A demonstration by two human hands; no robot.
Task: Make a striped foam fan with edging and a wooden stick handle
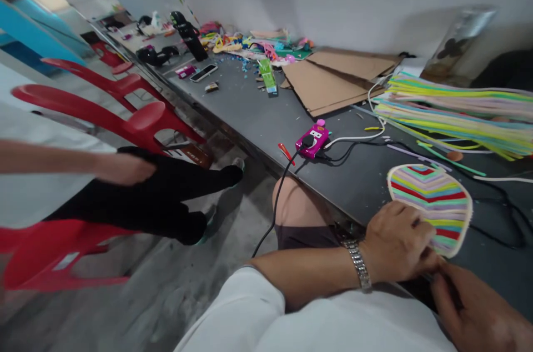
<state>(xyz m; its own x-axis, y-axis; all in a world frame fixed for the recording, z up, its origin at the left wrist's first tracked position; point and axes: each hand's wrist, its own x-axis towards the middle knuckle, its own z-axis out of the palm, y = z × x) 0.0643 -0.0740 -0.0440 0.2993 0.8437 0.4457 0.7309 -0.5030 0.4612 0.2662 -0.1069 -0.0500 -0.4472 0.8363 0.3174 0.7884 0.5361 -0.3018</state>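
My left hand, with a metal-banded watch at its wrist, is closed over the near edge of the table. My right hand meets it at the lower right, its fingers also closed. Their fingertips come together, and whatever is between them is too hidden and small to name. Just beyond my left hand lies a rounded mat of coloured strips in a chevron pattern with a pale rim. The left hand covers its near left part; whether it touches the mat I cannot tell.
Bundled coloured strips lie at the right, cardboard sheets behind. A magenta power box with cables and a red-handled tool sit near the edge. Farther left are a phone and black bottle. A person stands among red chairs.
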